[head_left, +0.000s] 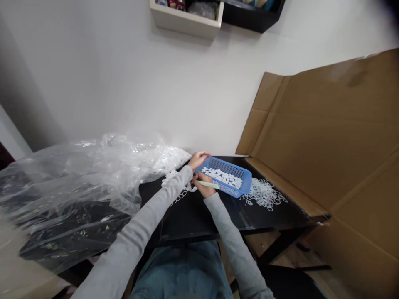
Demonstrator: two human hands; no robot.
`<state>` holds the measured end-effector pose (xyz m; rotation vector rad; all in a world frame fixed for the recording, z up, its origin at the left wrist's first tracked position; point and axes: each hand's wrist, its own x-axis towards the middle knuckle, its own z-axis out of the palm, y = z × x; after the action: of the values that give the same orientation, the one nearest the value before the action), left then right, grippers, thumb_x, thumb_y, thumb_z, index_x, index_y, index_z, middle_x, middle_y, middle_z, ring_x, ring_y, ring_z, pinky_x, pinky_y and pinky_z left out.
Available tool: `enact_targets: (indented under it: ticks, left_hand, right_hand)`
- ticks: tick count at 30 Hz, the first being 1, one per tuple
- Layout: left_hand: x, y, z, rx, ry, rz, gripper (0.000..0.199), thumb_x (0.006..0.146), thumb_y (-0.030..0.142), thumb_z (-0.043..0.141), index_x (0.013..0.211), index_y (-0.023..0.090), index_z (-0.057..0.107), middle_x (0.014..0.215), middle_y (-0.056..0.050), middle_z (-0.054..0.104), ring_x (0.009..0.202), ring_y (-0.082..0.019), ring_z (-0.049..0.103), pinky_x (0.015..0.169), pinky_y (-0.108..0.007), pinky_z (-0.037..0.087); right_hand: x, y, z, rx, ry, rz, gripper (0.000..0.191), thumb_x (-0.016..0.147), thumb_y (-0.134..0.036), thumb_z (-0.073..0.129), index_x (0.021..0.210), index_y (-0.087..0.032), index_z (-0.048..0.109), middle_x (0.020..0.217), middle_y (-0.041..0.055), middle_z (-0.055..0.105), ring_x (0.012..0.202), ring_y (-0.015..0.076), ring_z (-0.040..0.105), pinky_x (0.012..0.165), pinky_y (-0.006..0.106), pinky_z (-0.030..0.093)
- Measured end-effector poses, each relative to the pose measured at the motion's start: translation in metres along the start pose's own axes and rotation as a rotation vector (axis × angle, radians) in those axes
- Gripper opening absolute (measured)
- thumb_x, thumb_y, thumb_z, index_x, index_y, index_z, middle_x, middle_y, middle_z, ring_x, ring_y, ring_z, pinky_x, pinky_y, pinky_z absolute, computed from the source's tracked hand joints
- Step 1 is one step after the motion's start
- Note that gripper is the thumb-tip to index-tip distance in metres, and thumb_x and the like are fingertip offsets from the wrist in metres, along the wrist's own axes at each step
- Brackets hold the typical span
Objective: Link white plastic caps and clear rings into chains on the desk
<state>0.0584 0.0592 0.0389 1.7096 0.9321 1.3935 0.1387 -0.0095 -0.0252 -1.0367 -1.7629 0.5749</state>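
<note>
My left hand [199, 159] is at the left end of a blue plastic basket [246, 181], its fingers stretched out over the rim. Inside the basket lie many small white pieces [222, 176]. Just in front of it, my right hand [204, 187] is closed around a slim pale green tool [209, 184] whose exact kind I cannot make out. Linked white rings [178, 197] lie on the table left of my right hand, partly hidden by my left forearm. A heap of loose white rings [264, 194] spreads on the right of the basket.
A big clear plastic bag [124, 166] covers the left part of the black table [193, 220]. On the right stands a large opened cardboard box [330, 137]. A white wall shelf [187, 27] and a black one [254, 18] hang above.
</note>
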Motion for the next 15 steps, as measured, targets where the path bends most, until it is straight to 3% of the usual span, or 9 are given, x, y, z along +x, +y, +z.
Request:
enact_targets:
  ticks: [5,8,9,11,13,15]
  left_hand:
    - [-0.038,0.004,-0.037,0.016,0.296,0.141,0.019,0.079,0.01,0.042,0.066,0.017,0.054,0.066,0.001,0.053,0.065,-0.01,0.05,0.066,-0.021,0.04]
    - [-0.066,0.0,-0.045,0.128,0.486,0.413,0.022,0.08,0.01,0.041,0.06,0.017,0.047,0.063,0.002,0.048,0.062,-0.01,0.046,0.063,-0.023,0.036]
    - [-0.074,-0.002,-0.045,0.189,0.456,0.466,0.024,0.081,0.009,0.04,0.059,0.017,0.047,0.064,0.001,0.048,0.063,-0.011,0.047,0.065,-0.024,0.036]
    - [-0.084,-0.007,-0.042,0.324,0.244,0.485,0.024,0.08,0.008,0.042,0.059,0.017,0.051,0.066,0.001,0.054,0.064,-0.011,0.05,0.066,-0.025,0.037]
    - [-0.087,-0.012,-0.038,0.433,0.083,0.397,0.022,0.079,0.008,0.044,0.063,0.017,0.057,0.07,0.0,0.061,0.066,-0.012,0.054,0.069,-0.026,0.039]
    - [-0.086,-0.016,-0.036,0.5,0.037,0.281,0.02,0.079,0.009,0.046,0.07,0.018,0.062,0.073,-0.001,0.066,0.069,-0.013,0.058,0.072,-0.026,0.04]
  right_hand:
    - [0.012,0.005,-0.014,0.163,0.121,-0.012,0.02,0.078,-0.038,0.054,0.066,-0.022,0.049,0.072,0.0014,0.068,0.072,0.018,0.063,0.069,0.029,0.049]
    - [0.028,0.006,-0.025,0.193,0.125,0.002,0.021,0.077,-0.04,0.057,0.067,-0.022,0.051,0.072,0.0018,0.068,0.071,0.0187,0.064,0.07,0.032,0.052]
    - [0.035,0.005,-0.029,0.191,0.119,0.003,0.021,0.076,-0.041,0.058,0.067,-0.022,0.052,0.071,0.0016,0.067,0.07,0.0187,0.064,0.07,0.032,0.053]
    - [0.047,0.003,-0.036,0.179,0.114,-0.001,0.021,0.073,-0.04,0.059,0.066,-0.022,0.053,0.066,0.0011,0.065,0.068,0.0188,0.065,0.069,0.033,0.054]
    - [0.058,0.001,-0.042,0.173,0.102,-0.008,0.02,0.071,-0.04,0.061,0.065,-0.022,0.053,0.065,0.0011,0.065,0.067,0.0189,0.065,0.069,0.033,0.055]
    - [0.065,-0.001,-0.045,0.161,0.094,-0.014,0.022,0.07,-0.041,0.062,0.064,-0.022,0.052,0.064,0.0015,0.065,0.066,0.0191,0.065,0.069,0.034,0.056]
